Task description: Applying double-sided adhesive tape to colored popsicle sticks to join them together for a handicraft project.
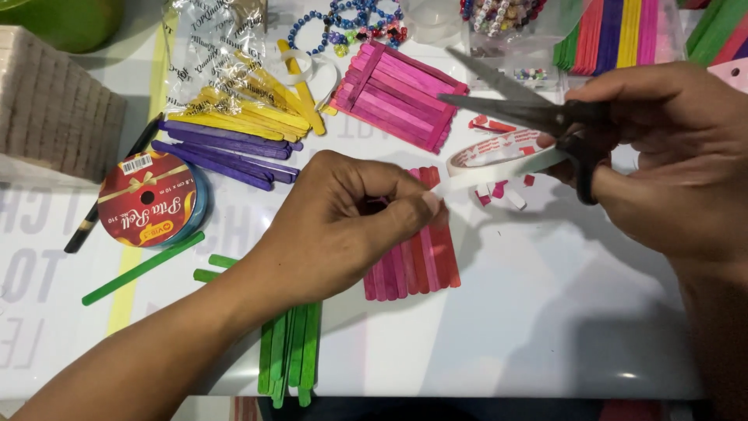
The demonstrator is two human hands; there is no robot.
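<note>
Tape strip: a white strip of double-sided tape [499,168] is stretched taut above the middle of the white table [545,312], running from the pink stick panel to the right hand.
Pink stick panel: a raft of pink and red craft sticks [417,261] lies flat near the table's centre, its upper end hidden under the left hand.
Left hand: the left hand [343,222] is pinched shut, thumb and forefinger pressing the tape's end onto the panel.
Right hand: the right hand [670,156] is closed through the handles of black scissors [538,113]; the blades stand apart, pointing left just above the strip.
Doing it well: I'd say keep the tape tight and flat, cut close to the panel's edge, blades square to the strip, fingertips clear.
Scraps: small red and white offcuts [499,191] lie just beyond the panel.
Around: a second pink panel [397,93] towards the far edge; purple sticks [226,152] and yellow sticks [257,109] far left; green sticks [292,355] at the near edge; a ribbon spool [148,199] by the left edge.
</note>
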